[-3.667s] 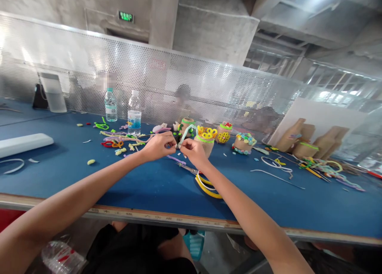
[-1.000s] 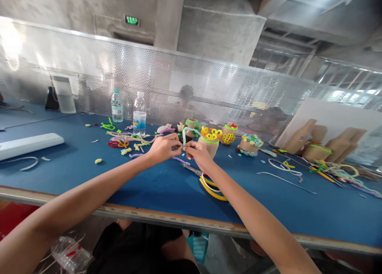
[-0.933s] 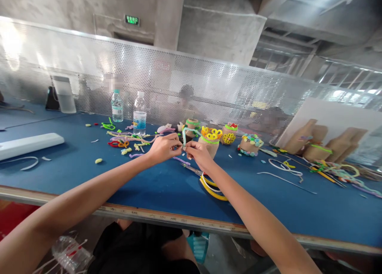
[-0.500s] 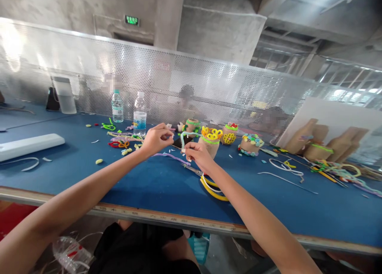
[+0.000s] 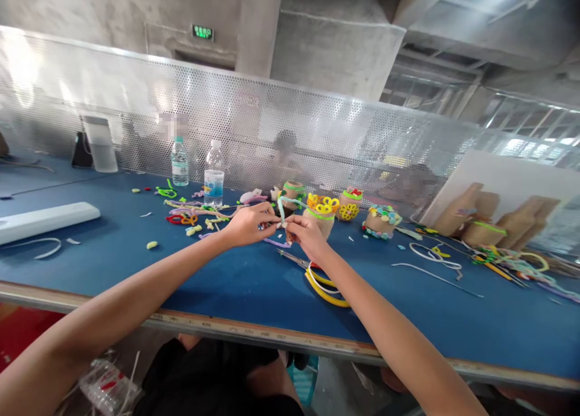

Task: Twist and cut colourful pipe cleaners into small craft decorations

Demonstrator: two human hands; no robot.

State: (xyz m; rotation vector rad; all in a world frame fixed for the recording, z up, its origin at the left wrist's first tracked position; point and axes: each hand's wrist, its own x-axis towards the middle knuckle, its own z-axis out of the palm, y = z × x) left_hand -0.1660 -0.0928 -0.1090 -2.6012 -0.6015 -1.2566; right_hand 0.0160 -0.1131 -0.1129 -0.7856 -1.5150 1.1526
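Note:
A pale mint-green pipe cleaner (image 5: 281, 207), bent over at the top, stands up between my fingertips above the table. My right hand (image 5: 308, 235) pinches its lower end. The closed fingertips of my left hand (image 5: 251, 224) meet it at the same spot. Just behind my right hand is a brown jar (image 5: 324, 224) with yellow pipe-cleaner flowers around its rim. Scissors (image 5: 327, 290) with yellow and white handles lie below my right wrist, partly covered by the forearm. A purple pipe cleaner (image 5: 277, 243) rests on the table under my hands.
Two water bottles (image 5: 214, 177) and a heap of coloured pipe cleaners (image 5: 182, 218) are on the left. More decorated jars (image 5: 381, 223) line the back. A white bar (image 5: 49, 223) lies far left. Loose strands (image 5: 437, 259) and brown cardboard bottle shapes (image 5: 489, 229) are at right.
My left hand has moved right, bringing its fingertips to the pipe cleaner beside my right hand. The right hand has hardly moved and keeps its pinch.

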